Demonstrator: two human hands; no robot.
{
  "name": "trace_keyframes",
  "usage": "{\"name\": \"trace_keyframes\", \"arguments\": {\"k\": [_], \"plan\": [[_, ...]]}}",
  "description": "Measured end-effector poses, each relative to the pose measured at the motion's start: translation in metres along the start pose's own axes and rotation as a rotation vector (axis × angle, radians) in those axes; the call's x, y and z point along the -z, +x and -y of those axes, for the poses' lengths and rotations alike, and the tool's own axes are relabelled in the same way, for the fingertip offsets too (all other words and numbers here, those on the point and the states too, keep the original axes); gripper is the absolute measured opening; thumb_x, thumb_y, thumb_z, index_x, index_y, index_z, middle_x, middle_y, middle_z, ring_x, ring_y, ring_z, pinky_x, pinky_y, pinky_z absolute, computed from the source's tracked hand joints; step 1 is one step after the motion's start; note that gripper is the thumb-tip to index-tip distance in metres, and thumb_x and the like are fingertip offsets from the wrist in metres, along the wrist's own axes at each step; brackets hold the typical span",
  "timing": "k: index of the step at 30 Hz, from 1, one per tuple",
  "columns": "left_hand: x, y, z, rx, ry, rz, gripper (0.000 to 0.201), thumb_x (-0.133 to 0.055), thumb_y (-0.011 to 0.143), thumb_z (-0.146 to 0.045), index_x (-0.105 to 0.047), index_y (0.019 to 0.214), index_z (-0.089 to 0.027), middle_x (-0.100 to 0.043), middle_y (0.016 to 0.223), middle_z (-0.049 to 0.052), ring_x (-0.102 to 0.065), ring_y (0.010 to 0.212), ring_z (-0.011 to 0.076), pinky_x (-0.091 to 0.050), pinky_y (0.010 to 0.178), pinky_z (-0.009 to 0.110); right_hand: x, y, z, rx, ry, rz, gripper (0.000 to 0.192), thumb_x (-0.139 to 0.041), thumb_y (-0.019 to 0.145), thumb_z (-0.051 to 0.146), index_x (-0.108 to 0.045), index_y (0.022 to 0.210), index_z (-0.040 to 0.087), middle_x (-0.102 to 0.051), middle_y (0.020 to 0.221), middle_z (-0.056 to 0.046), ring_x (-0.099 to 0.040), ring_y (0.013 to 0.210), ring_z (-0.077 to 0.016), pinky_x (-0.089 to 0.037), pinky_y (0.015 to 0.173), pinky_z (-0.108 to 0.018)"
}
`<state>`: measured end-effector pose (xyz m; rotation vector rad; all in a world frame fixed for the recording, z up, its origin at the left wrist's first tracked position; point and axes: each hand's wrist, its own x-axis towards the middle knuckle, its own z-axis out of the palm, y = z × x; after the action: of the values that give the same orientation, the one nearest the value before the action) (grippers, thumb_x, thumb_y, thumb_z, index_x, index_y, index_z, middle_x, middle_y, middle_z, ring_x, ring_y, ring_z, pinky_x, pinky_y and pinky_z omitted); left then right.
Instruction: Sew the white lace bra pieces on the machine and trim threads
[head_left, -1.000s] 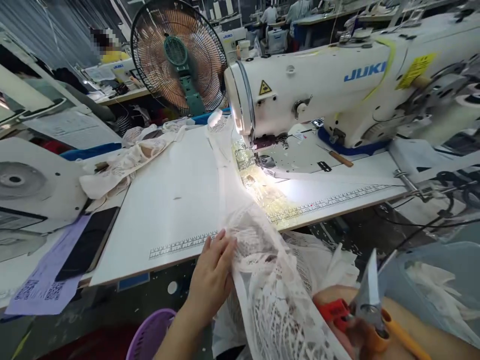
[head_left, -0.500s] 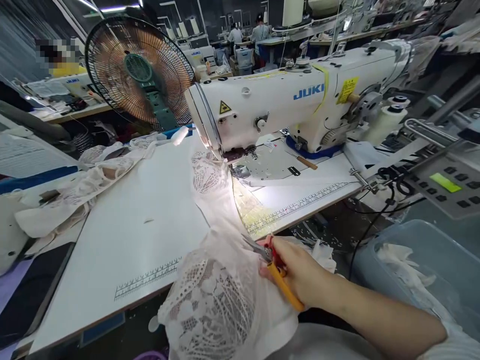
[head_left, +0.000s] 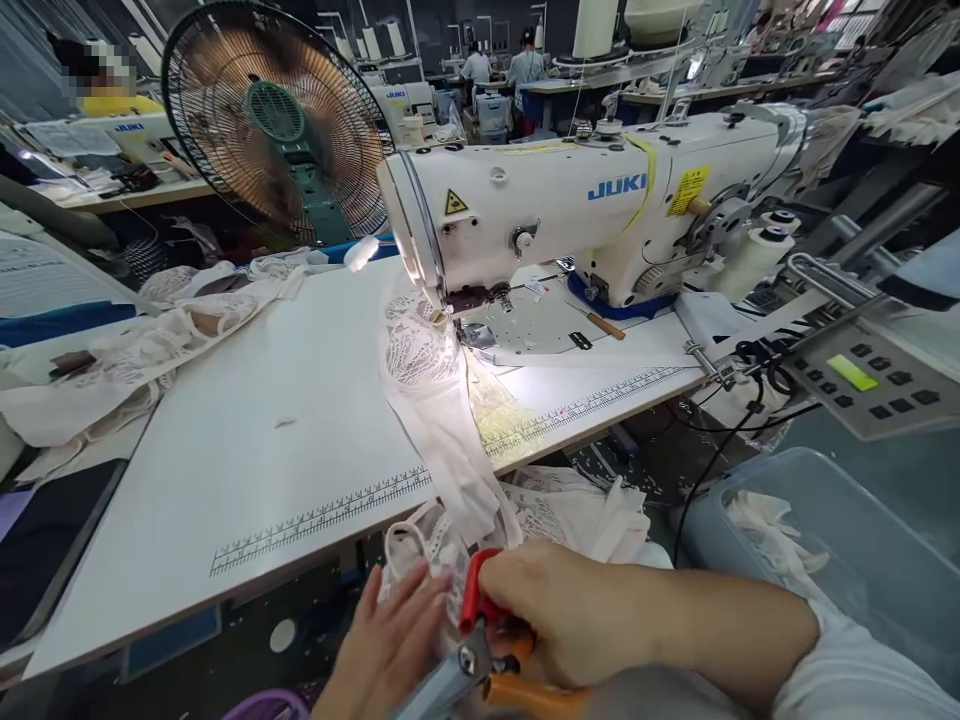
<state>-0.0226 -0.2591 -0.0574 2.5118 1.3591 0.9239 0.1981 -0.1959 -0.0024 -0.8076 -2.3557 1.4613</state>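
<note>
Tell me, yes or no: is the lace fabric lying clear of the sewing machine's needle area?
No. The lace fabric runs up under the head of the sewing machine, right at its lit needle area.

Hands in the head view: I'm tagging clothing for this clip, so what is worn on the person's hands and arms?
Both hands are bare: no gloves, rings or watch show. The right hand leads to a bare forearm ending in a short white sleeve near the elbow. The left hand shows only to the wrist, with no sleeve in view.

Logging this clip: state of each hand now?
Left hand: open, fingers on the lace fabric.
Right hand: closed, holding scissors.
</note>
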Motion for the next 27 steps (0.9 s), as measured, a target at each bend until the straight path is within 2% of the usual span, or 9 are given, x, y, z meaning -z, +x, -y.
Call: {"name": "trace_keyframes", "arguments": {"k": [2, 5, 8, 11, 14, 18, 21, 24, 27], "plan": [[-0.013, 0.008, -0.009, -0.050, -0.068, 0.019, 0.030, -0.037, 0.088, -0.031, -0.049, 0.116, -0.030, -0.068, 0.077, 0.001, -0.065, 0.078, 0.0195, -0.032, 0.104, 0.045, 0.001, 0.000, 0.001, 0.012, -0.058, 0.084, 0.025, -0.058, 0.060, 0.008, -0.036, 0.064, 0.020, -0.043, 0.063, 0.004, -0.038, 0.052, -0.0083, -0.032, 0.046, -0.017], [-0.010, 0.014, -0.017, 0.029, -0.178, 0.098, 0.018, -0.041, 0.085, -0.023, -0.058, 0.090, -0.025, -0.057, 0.058, -0.004, -0.058, 0.053, 0.0132, -0.043, 0.094, 0.036, 0.014, -0.008, -0.007, 0.027, -0.125, 0.176, 0.018, -0.057, 0.063, 0.010, -0.042, 0.069, 0.019, -0.050, 0.071, 0.001, -0.044, 0.059, -0.0096, -0.035, 0.051, -0.018], [0.012, 0.015, -0.013, 0.159, -0.250, 0.156, 0.014, -0.049, 0.082, -0.027, -0.060, 0.075, -0.024, -0.060, 0.059, -0.002, -0.058, 0.055, 0.0133, -0.049, 0.080, 0.026, 0.034, -0.016, -0.021, -0.031, -0.175, 0.173, 0.016, -0.055, 0.065, 0.007, -0.046, 0.073, 0.017, -0.051, 0.072, 0.001, -0.045, 0.063, -0.0103, -0.034, 0.054, -0.018], [0.028, 0.015, -0.001, 0.265, -0.300, 0.257, 0.016, -0.054, 0.080, -0.031, -0.062, 0.068, -0.024, -0.065, 0.062, -0.001, -0.063, 0.063, 0.0156, -0.050, 0.065, 0.019, 0.049, -0.015, -0.037, -0.085, -0.286, 0.137, 0.014, -0.054, 0.072, 0.014, -0.041, 0.067, 0.018, -0.047, 0.066, 0.002, -0.040, 0.059, -0.0104, -0.030, 0.052, -0.020], [0.029, 0.012, 0.011, 0.386, -0.374, 0.376, 0.015, -0.057, 0.078, -0.034, -0.064, 0.069, -0.024, -0.067, 0.067, 0.000, -0.066, 0.067, 0.0169, -0.050, 0.059, 0.015, 0.057, -0.006, -0.050, -0.076, -0.345, 0.154, 0.018, -0.052, 0.077, 0.022, -0.038, 0.067, 0.019, -0.046, 0.065, 0.002, -0.038, 0.057, -0.0106, -0.029, 0.051, -0.021], [0.024, 0.004, 0.026, 0.529, -0.400, 0.514, 0.025, -0.050, 0.082, -0.039, -0.063, 0.068, -0.023, -0.065, 0.065, 0.000, -0.065, 0.060, 0.0159, -0.050, 0.054, 0.016, 0.064, 0.006, -0.057, -0.044, -0.348, 0.155, 0.013, -0.049, 0.078, 0.020, -0.038, 0.070, 0.019, -0.051, 0.073, -0.001, -0.043, 0.061, -0.0115, -0.032, 0.053, -0.022], [0.020, 0.005, 0.034, 0.461, -0.192, 0.536, 0.026, -0.047, 0.082, -0.039, -0.063, 0.070, -0.022, -0.065, 0.070, 0.001, -0.064, 0.063, 0.0168, -0.050, 0.055, 0.020, 0.068, 0.012, -0.052, -0.044, -0.380, 0.175, 0.015, -0.049, 0.077, 0.019, -0.036, 0.069, 0.019, -0.052, 0.074, -0.001, -0.043, 0.060, -0.0115, -0.032, 0.053, -0.022], [0.011, 0.016, 0.032, 0.283, 0.021, 0.416, 0.021, -0.051, 0.080, -0.036, -0.063, 0.089, -0.021, -0.069, 0.087, 0.005, -0.067, 0.074, 0.0206, -0.052, 0.060, 0.024, 0.071, 0.018, -0.041, -0.021, -0.413, 0.214, 0.015, -0.050, 0.076, 0.017, -0.036, 0.070, 0.019, -0.050, 0.070, 0.000, -0.041, 0.056, -0.0109, -0.030, 0.051, -0.023], [-0.004, 0.035, 0.014, 0.111, -0.046, 0.319, 0.028, -0.051, 0.080, -0.029, -0.057, 0.104, -0.018, -0.070, 0.088, 0.007, -0.067, 0.077, 0.0214, -0.052, 0.065, 0.026, 0.071, 0.025, -0.027, 0.047, -0.405, 0.272, 0.016, -0.049, 0.077, 0.018, -0.036, 0.069, 0.019, -0.050, 0.068, 0.000, -0.040, 0.055, -0.0109, -0.030, 0.050, -0.023]]}}
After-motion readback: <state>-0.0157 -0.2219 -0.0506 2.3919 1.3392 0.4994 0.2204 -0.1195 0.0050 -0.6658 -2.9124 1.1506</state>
